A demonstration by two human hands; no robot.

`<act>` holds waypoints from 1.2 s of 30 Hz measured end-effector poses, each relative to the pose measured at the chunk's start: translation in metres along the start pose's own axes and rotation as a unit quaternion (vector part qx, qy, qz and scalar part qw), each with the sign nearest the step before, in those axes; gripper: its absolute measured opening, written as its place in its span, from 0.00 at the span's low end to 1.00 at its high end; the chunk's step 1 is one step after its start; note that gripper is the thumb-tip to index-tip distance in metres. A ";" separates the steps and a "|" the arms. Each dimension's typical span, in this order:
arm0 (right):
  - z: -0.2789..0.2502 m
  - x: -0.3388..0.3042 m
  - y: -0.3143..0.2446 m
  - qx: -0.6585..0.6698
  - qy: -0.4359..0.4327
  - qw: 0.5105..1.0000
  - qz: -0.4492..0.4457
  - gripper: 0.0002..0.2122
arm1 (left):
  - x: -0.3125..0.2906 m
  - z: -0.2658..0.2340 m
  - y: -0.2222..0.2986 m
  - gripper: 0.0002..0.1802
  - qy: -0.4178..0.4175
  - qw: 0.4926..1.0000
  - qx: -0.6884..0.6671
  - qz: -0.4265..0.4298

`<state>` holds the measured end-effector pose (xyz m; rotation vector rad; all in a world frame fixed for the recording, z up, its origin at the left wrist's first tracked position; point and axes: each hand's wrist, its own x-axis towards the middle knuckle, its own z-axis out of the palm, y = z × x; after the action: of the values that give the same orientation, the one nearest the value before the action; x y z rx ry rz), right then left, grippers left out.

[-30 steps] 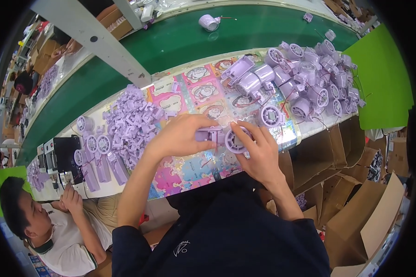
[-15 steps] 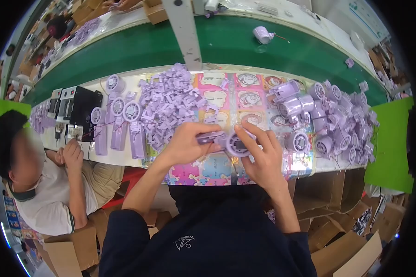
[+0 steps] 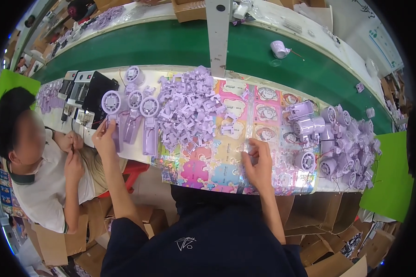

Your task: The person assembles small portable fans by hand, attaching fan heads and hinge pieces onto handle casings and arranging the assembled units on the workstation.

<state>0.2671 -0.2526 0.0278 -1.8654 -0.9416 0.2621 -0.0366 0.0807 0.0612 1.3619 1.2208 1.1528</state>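
My left hand [image 3: 105, 138] is at the left of the table, fingers pinched on a lilac handheld fan body [image 3: 112, 101] just below its round head. Its grip hides part of the handle. Right beside it lie more lilac fan bodies [image 3: 149, 107] with round spoked heads and long handles. My right hand [image 3: 260, 166] rests over the colourful printed sheet [image 3: 226, 173], thumb and fingers apart, holding nothing. Between the hands, farther back, spreads a heap of small lilac plastic parts [image 3: 189, 108]. To the right of my right hand sits a round lilac fan head [image 3: 305, 160].
A pile of lilac fan housings with thin wires [image 3: 349, 143] fills the right side. Black machines [image 3: 88, 90] stand at the left, near a seated co-worker [image 3: 41, 171]. A white post [image 3: 218, 41] rises before the green belt [image 3: 171, 46]. Cardboard boxes [image 3: 314, 214] sit below the table.
My hands have parted. My left hand has carried the fan body to the left, among the other fans; my right hand has let go of it and opened. The whole view has shifted.
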 end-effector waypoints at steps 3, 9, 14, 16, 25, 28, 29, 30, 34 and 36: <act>0.002 -0.001 0.002 -0.013 -0.002 1.000 -0.013 0.19 | 0.020 -0.001 -0.025 0.21 0.070 0.997 0.022 0.025; 0.002 -0.003 0.002 -0.009 0.009 1.000 -0.012 0.18 | 0.036 0.018 -0.039 0.18 0.054 0.996 0.063 -0.010; 0.002 -0.004 0.003 -0.009 0.005 1.000 -0.008 0.17 | 0.044 0.021 -0.048 0.23 0.085 0.994 0.073 0.015; 0.001 -0.004 0.003 -0.010 0.002 1.000 -0.004 0.16 | 0.047 0.019 -0.045 0.25 0.032 0.988 0.145 0.032; 0.001 -0.003 0.002 -0.020 0.000 1.000 -0.023 0.15 | 0.056 0.012 -0.045 0.26 0.043 0.962 0.267 0.028; 0.001 -0.004 0.003 -0.022 0.002 1.000 -0.018 0.15 | 0.042 0.007 -0.043 0.23 0.079 0.946 0.299 0.093; 0.001 -0.004 0.005 -0.020 0.000 1.000 -0.019 0.15 | 0.034 0.010 -0.036 0.22 0.095 0.941 0.293 0.140; 0.001 -0.004 0.006 -0.019 -0.002 1.000 -0.021 0.15 | 0.025 0.015 -0.030 0.19 0.134 0.927 0.308 0.166; 0.008 0.004 0.003 -0.076 0.021 0.994 -0.071 0.21 | -0.025 0.070 0.034 0.12 0.179 0.897 0.273 0.299; 0.016 0.017 -0.008 -0.087 0.000 0.992 -0.091 0.25 | -0.047 0.107 0.062 0.09 0.136 0.893 0.230 0.363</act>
<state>0.2659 -0.2276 0.0308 -1.9204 -1.1578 0.0713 0.0733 0.0244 0.1077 2.1928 1.2619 1.6762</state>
